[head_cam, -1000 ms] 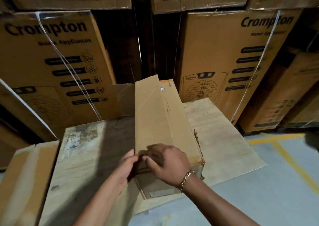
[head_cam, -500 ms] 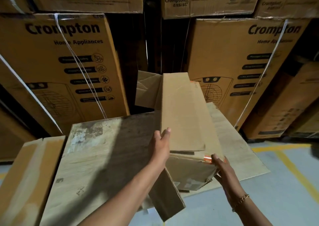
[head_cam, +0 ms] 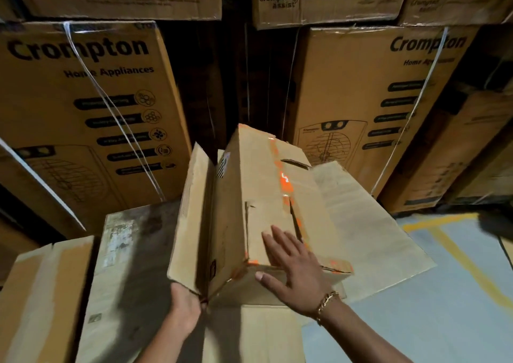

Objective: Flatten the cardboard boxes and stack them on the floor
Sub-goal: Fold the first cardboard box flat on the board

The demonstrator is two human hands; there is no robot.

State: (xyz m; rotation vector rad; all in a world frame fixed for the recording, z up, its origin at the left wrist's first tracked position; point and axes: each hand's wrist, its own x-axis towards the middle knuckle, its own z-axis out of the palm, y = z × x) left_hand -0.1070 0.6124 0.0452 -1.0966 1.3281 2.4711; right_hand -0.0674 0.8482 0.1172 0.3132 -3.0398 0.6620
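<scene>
Head view: small box [head_cam: 266,196] (orange tape along its seam) sat half-collapsed, tilted, its near end low over the flat cardboard on the floor and not yet lying flat. Left hand [head_cam: 184,310] was clamped on the box's near lower corner from underneath, fingers mostly hidden by the board; my read is that it anchored that corner so the panels could shear sideways. Right hand [head_cam: 294,268] lay spread flat on the box's top panel, fingers straight, pressing and gripping nothing; that looked like the push to fold the box down. The hands were apart, one at each side of the box's near end. A side flap [head_cam: 191,215] stood up on the box's left and would need folding in before the box could lie flat. Under the box and to its right lay a pale flattened sheet [head_cam: 369,224], probably the stack base; another worn sheet [head_cam: 130,265] lay left of the box, and a brown carton [head_cam: 41,293] further left. Behind the box stood tall strapped Crompton cartons [head_cam: 83,113], close enough to limit forward swing. Right of the box, grey floor [head_cam: 416,321] with a yellow line [head_cam: 458,251]. Judged stage: flattening in progress, stacking not yet done. Risk: the taped seam resisting the fold, or the box sliding on the sheet.
</scene>
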